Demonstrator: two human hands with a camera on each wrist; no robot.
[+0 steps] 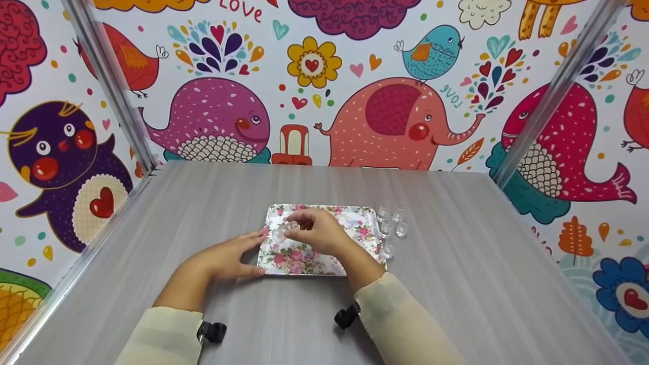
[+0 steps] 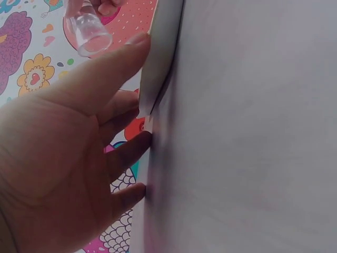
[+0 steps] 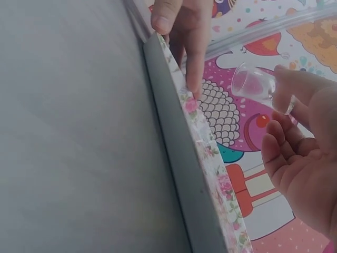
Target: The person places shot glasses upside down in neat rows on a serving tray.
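Note:
My right hand (image 1: 319, 232) pinches a small clear shot glass (image 3: 255, 84) between thumb and fingers, over the left part of a floral tray (image 1: 324, 266). The glass is held near its narrower end, its wider end turned down toward the tray. My left hand (image 1: 228, 256) rests at the tray's left edge, thumb and fingers spread along it. In the left wrist view, that thumb (image 2: 138, 39) lies against the rim and the other fingers reach out loosely beside the tabletop.
Several more clear shot glasses (image 1: 386, 228) stand in a cluster along the tray's right edge. The grey table (image 1: 456, 284) is bordered by metal posts (image 1: 537, 106) and walls printed with cartoon animals. Each sleeve cuff carries a small black device (image 1: 213, 332).

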